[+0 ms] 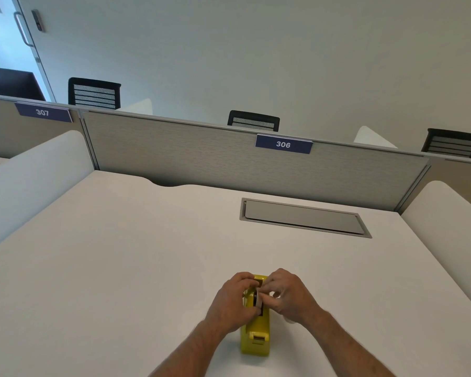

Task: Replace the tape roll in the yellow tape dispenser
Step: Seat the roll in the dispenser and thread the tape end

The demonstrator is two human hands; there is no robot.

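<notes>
A yellow tape dispenser (256,338) stands on the white desk (120,254) near the front edge, its cutter end toward me. A tape roll (258,299) sits upright in or just above the dispenser's slot, mostly covered by my fingers. My left hand (229,303) wraps the dispenser's left side with fingertips on the roll. My right hand (288,295) pinches the roll from the right side. Whether the roll is fully seated in the slot is hidden.
A grey flip-lid cable hatch (305,217) is set into the desk at the back right. A grey partition (201,156) with a "306" label closes the back; white side panels (33,172) flank the desk. Black chairs stand beyond.
</notes>
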